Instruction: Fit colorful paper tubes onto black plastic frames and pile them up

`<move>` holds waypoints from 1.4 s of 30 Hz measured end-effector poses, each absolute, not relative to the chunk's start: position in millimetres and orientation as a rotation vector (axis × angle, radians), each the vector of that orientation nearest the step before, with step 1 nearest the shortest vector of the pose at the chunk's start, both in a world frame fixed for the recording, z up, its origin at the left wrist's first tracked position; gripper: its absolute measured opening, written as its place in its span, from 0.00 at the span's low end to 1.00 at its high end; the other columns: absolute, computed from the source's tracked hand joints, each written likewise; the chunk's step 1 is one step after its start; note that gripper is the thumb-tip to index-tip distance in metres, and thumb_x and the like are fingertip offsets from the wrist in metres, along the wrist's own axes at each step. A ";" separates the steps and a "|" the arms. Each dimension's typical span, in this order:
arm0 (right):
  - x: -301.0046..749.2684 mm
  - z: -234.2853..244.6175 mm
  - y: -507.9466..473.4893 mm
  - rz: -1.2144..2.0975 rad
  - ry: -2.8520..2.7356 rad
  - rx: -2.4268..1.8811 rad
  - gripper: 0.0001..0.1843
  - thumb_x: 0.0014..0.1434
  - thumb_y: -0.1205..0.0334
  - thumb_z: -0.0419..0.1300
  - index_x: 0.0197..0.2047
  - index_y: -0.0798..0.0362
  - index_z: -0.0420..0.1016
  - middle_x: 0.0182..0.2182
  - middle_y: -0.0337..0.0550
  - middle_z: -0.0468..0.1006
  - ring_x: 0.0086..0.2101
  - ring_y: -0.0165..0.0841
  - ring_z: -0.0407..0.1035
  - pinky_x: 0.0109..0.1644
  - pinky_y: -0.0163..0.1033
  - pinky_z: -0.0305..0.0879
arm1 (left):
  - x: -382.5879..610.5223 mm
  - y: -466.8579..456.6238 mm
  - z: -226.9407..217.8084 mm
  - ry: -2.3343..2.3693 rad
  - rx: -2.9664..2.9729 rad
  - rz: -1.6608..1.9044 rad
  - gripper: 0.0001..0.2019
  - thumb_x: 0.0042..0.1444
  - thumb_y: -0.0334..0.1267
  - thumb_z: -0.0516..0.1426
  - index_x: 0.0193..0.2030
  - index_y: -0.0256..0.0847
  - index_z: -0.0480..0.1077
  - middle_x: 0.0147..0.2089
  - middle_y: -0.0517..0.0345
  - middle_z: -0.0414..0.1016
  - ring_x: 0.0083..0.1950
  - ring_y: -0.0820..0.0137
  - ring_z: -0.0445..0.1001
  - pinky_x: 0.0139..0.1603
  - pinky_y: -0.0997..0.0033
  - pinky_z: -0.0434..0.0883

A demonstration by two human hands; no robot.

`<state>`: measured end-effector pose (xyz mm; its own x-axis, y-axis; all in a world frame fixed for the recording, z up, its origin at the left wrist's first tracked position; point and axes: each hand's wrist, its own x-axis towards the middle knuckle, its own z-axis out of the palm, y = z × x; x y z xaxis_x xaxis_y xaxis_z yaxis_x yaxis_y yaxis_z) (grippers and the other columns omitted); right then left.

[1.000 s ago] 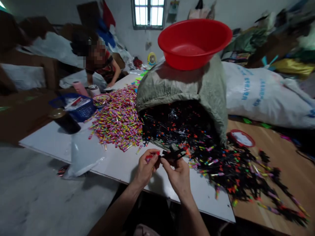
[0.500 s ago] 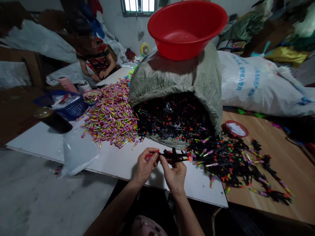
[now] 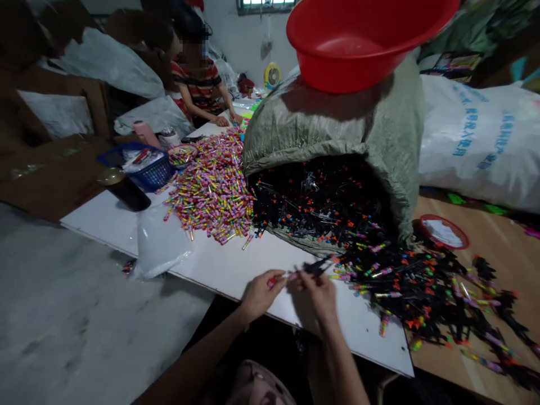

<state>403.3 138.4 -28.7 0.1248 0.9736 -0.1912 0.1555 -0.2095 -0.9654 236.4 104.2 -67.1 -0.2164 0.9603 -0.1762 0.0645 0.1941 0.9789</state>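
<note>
My left hand (image 3: 260, 293) is closed on a small candy tube (image 3: 292, 277) with a pink wrapper, and something red shows at its fingers. In my right hand (image 3: 324, 297) is a black plastic toy gun (image 3: 317, 266) with an orange-red tip, slightly blurred. The tube's end meets the toy near my right fingertips; whether it is fitted in, I cannot tell. Both hands are just above the white tabletop (image 3: 236, 263). Right of them spreads a pile of black toys (image 3: 405, 281), many with coloured tubes. Beyond my left hand lies a heap of candy tubes (image 3: 213, 194).
A grey-green woven sack (image 3: 337, 121) gapes open, full of black toys, with a red basin (image 3: 350, 67) on top. At left are a blue basket (image 3: 152, 171), a dark bottle (image 3: 124, 190) and a clear plastic bag (image 3: 162, 242). A co-worker (image 3: 202, 93) sits at the far end.
The view has turned left, so things appear shifted right. My hands have drawn slightly apart, a pink tube now shows between them, and the toy tilts up at its right end.
</note>
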 end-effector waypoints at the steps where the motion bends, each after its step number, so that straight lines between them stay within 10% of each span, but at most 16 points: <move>1: 427.5 -22.7 144.8 1.074 -1.177 -1.599 0.23 0.37 0.38 0.61 0.20 0.52 0.68 0.16 0.43 0.73 0.21 0.36 0.68 0.27 0.41 0.65 | 224.2 114.5 -65.2 1.568 1.086 1.184 0.10 0.47 0.38 0.61 0.38 0.43 0.75 0.32 0.57 0.77 0.33 0.68 0.73 0.38 0.71 0.69; 7: 493.2 23.5 179.2 -0.059 -1.391 -2.179 0.22 0.53 0.51 0.56 0.45 0.58 0.74 0.30 0.58 0.77 0.32 0.48 0.70 0.31 0.47 0.63 | 164.6 178.1 -51.2 1.952 1.197 1.170 0.08 0.42 0.26 0.61 0.30 0.42 0.71 0.37 0.51 0.73 0.47 0.59 0.70 0.49 0.67 0.65; 16: 348.4 -22.5 253.8 0.182 -2.374 -1.831 0.20 0.58 0.78 0.44 0.48 0.61 0.72 0.52 0.62 0.68 0.49 0.43 0.63 0.50 0.46 0.59 | 186.6 137.5 -56.1 1.304 0.291 1.296 0.10 0.49 0.34 0.61 0.40 0.36 0.70 0.25 0.61 0.66 0.28 0.73 0.71 0.23 0.80 0.63; 26: 382.2 -41.9 178.8 0.535 -2.092 -1.370 0.12 0.59 0.69 0.49 0.35 0.57 0.74 0.35 0.49 0.75 0.37 0.33 0.68 0.42 0.36 0.64 | 251.3 139.8 -41.3 1.031 0.026 1.160 0.13 0.49 0.21 0.57 0.41 0.36 0.69 0.29 0.57 0.74 0.25 0.75 0.73 0.23 0.81 0.69; 32: 361.8 -39.5 134.2 1.041 -1.535 -1.013 0.11 0.53 0.53 0.59 0.32 0.49 0.79 0.26 0.38 0.76 0.26 0.29 0.68 0.31 0.32 0.64 | 230.8 152.0 -54.9 1.223 0.110 1.188 0.11 0.46 0.34 0.61 0.39 0.42 0.72 0.33 0.58 0.76 0.27 0.73 0.74 0.20 0.80 0.69; 42: 391.5 -48.3 139.4 1.015 -1.482 -0.983 0.15 0.45 0.48 0.64 0.33 0.48 0.79 0.33 0.41 0.78 0.34 0.32 0.72 0.35 0.32 0.66 | 241.6 180.6 -21.7 1.323 0.517 1.278 0.18 0.28 0.33 0.67 0.32 0.41 0.72 0.25 0.64 0.73 0.22 0.74 0.67 0.20 0.78 0.65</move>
